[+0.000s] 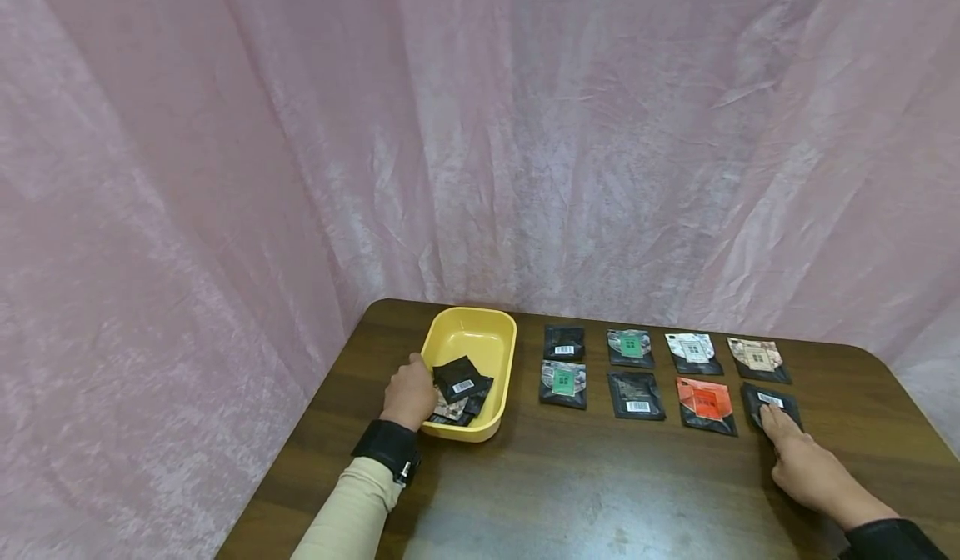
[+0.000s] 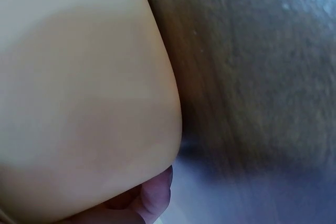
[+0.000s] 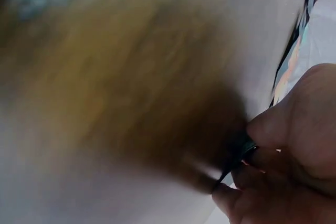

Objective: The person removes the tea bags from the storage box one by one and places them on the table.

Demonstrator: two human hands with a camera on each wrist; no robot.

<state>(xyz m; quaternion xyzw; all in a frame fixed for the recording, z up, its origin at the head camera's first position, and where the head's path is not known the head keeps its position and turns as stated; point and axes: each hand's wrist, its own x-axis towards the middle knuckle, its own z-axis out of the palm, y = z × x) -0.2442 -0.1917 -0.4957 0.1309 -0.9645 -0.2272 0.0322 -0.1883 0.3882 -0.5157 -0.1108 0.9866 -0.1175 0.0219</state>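
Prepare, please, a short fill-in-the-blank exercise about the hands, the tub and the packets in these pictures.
1. The left hand grips the side of a ____ tub.
2. The right hand touches the black packet at the ____ end of the row nearer to the person.
3. On the table, outside the tub, each of the two rows has ____ packets.
4. The orange packet lies in the row ____ to the person.

Missing words: yellow; right; four; nearer.

On the surface we see a tub at left with packets inside; right of it, a back row of four packets and a front row of four; behind, a curtain.
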